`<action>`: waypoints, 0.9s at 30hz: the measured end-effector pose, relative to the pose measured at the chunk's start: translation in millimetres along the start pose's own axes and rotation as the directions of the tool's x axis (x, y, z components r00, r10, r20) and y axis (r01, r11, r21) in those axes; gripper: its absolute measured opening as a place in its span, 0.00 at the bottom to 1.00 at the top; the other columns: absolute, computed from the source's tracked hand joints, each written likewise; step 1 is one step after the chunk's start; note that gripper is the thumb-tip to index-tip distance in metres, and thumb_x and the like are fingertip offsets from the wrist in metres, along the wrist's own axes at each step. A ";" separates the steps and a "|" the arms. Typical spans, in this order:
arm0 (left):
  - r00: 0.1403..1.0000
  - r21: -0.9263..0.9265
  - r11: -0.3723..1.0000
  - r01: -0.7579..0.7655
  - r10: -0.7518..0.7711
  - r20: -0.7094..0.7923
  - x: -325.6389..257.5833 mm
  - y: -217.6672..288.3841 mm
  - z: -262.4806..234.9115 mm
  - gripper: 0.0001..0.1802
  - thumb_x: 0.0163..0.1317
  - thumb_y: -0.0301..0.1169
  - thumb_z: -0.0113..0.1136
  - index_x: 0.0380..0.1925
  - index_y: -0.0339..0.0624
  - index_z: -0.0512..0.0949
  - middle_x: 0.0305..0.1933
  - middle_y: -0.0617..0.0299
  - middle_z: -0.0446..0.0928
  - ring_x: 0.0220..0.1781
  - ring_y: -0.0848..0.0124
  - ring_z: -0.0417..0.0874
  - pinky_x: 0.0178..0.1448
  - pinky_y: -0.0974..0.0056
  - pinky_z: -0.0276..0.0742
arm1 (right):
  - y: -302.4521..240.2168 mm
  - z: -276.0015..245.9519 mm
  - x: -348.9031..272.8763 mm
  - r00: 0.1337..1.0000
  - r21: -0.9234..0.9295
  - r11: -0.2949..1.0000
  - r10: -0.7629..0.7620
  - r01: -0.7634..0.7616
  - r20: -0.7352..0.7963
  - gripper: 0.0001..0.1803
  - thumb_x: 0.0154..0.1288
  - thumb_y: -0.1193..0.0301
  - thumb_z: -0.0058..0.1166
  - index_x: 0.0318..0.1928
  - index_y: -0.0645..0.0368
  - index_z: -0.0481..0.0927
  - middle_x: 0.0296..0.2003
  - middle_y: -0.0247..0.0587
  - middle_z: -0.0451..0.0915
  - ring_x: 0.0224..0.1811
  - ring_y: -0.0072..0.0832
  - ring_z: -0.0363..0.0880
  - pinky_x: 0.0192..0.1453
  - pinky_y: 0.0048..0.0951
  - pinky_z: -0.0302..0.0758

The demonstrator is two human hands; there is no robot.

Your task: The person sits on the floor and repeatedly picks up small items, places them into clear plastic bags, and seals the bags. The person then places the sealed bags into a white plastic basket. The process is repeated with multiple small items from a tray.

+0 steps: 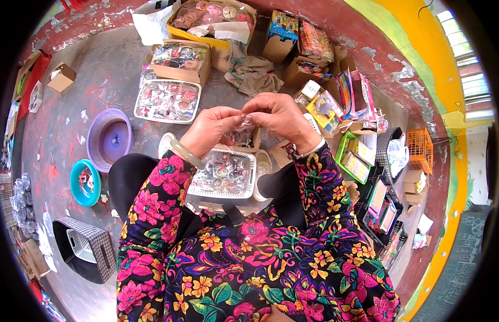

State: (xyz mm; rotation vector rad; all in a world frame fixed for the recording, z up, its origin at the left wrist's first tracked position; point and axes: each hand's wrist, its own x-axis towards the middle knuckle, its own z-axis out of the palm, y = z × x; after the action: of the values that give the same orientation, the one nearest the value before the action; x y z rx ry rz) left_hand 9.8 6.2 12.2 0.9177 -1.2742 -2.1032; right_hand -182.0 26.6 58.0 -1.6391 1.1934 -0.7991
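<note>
In front of my chest my left hand and my right hand meet, their fingertips pinched together. What they hold, if anything, is too small to make out. Just under the fingers is a small open carton with clear-wrapped items. Between my knees stands a white plastic basket, filled with small clear packets. Beyond my left hand lies another white basket holding packets with red and pink contents.
To the left are a purple basin, a turquoise basin and a tipped checkered bin. Cartons line the far wall beside a crumpled cloth. A green basket, black crates and an orange crate stand right.
</note>
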 end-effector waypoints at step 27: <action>0.999 -0.119 0.993 -0.009 0.004 -0.043 -3.8 5.9 3.9 0.15 0.66 0.35 0.47 0.48 0.40 0.73 0.40 0.64 0.77 0.37 0.80 0.76 0.23 0.76 0.72 | -11.1 -14.7 -3.8 1.000 -0.038 0.999 0.013 -0.013 0.000 0.23 0.49 0.78 0.58 0.49 0.61 0.72 0.34 0.36 0.79 0.37 0.18 0.75 0.42 0.22 0.72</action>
State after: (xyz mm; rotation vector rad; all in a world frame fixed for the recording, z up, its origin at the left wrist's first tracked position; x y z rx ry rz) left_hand 9.7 8.6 19.9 0.9001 -1.1163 -2.1178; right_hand -192.4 26.9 73.7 -1.6606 1.2243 -0.7730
